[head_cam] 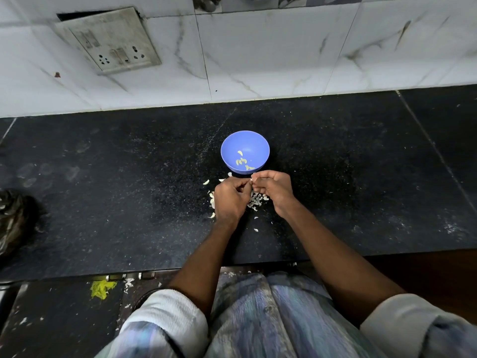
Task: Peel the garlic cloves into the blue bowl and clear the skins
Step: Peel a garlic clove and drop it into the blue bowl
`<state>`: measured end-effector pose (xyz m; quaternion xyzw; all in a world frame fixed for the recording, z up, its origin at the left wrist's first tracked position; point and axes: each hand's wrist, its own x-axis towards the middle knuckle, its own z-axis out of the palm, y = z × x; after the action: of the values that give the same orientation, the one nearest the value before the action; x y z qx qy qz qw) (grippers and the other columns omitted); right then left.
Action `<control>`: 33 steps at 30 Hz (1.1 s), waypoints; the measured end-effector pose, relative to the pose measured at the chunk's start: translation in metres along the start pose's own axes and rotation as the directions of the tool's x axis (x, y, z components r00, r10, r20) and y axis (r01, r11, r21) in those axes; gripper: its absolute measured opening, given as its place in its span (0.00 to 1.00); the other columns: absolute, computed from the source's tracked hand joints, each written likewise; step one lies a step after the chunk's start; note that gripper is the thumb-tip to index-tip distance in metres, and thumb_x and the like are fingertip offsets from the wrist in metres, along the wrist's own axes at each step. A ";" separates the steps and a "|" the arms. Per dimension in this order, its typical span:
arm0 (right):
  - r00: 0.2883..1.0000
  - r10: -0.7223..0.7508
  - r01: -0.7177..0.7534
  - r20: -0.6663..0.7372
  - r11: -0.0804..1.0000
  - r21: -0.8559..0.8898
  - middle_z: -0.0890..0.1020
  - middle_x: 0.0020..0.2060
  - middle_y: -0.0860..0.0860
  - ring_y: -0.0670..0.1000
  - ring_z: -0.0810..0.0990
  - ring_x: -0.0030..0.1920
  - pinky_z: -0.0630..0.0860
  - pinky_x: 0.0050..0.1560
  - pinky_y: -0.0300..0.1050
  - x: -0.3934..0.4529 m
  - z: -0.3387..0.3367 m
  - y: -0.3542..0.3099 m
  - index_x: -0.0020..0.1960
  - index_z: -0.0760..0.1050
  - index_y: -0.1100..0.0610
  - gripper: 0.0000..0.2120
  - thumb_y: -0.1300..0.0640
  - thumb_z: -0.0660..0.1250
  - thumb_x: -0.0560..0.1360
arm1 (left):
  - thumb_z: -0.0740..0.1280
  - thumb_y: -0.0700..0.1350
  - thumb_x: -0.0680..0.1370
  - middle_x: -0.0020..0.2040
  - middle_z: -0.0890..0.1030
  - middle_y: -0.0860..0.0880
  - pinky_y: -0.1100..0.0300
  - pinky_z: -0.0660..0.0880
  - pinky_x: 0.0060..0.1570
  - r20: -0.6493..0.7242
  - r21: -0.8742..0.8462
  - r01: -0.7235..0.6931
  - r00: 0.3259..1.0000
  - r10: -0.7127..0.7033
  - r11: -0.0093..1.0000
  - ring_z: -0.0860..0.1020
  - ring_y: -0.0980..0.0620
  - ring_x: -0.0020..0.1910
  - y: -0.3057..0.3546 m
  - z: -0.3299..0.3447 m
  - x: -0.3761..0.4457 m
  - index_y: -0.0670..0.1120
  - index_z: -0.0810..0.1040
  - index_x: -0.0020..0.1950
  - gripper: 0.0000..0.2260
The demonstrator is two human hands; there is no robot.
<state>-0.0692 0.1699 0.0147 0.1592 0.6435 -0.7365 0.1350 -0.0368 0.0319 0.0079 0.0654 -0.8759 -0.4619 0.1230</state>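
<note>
A blue bowl (245, 140) stands on the black counter (129, 192) and holds several peeled garlic cloves (241, 161). Just in front of it, my left hand (229, 200) and my right hand (275, 189) meet fingertip to fingertip, both pinched on a small garlic clove (252, 179) that is mostly hidden by the fingers. White garlic skins (255, 198) lie in a loose heap under and between my hands. A few unpeeled cloves (206, 182) lie left of my left hand.
A tiled wall with a socket plate (111, 40) rises behind the counter. A dark crumpled bag (13, 218) sits at the counter's left edge. Stray skin flakes (256, 230) dot the counter near its front edge.
</note>
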 end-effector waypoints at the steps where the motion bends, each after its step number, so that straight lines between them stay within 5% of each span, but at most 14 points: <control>1: 1.000 -0.004 0.004 -0.001 1.000 -0.005 0.87 0.41 0.58 0.51 0.85 0.40 0.82 0.45 0.42 0.001 0.000 0.000 0.54 0.83 0.67 0.08 0.68 0.73 0.75 | 0.76 0.43 0.76 0.39 0.87 0.51 0.52 0.80 0.39 0.000 -0.003 -0.002 1.000 0.002 1.000 0.82 0.53 0.36 0.000 0.000 0.000 0.48 0.90 0.47 0.03; 12: 0.998 -0.054 0.054 0.038 0.999 0.001 0.87 0.48 0.63 0.54 0.87 0.47 0.84 0.52 0.45 -0.005 -0.003 -0.002 0.56 0.82 0.68 0.09 0.69 0.72 0.76 | 0.74 0.45 0.77 0.42 0.86 0.50 0.54 0.79 0.38 0.029 0.106 -0.119 0.993 0.116 0.987 0.82 0.51 0.37 0.006 -0.003 0.001 0.48 0.89 0.47 0.04; 20: 1.000 -0.008 0.007 0.024 0.999 0.040 0.87 0.45 0.59 0.51 0.85 0.43 0.84 0.53 0.45 -0.005 -0.005 -0.004 0.54 0.84 0.66 0.08 0.68 0.74 0.75 | 0.73 0.47 0.78 0.39 0.85 0.49 0.51 0.77 0.36 0.056 0.163 -0.118 0.992 0.110 0.980 0.79 0.49 0.35 0.003 -0.004 0.001 0.49 0.88 0.45 0.05; 33: 0.998 0.030 -0.033 0.058 0.999 0.040 0.87 0.46 0.60 0.51 0.87 0.43 0.84 0.46 0.44 -0.008 -0.005 -0.006 0.57 0.82 0.69 0.10 0.68 0.73 0.76 | 0.74 0.45 0.75 0.37 0.84 0.50 0.50 0.79 0.35 0.047 0.107 -0.100 0.994 0.095 0.989 0.80 0.50 0.34 -0.001 -0.005 -0.001 0.46 0.88 0.42 0.05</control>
<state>-0.0643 0.1760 0.0224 0.1508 0.6213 -0.7517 0.1617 -0.0348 0.0273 0.0094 0.0194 -0.9045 -0.4078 0.1232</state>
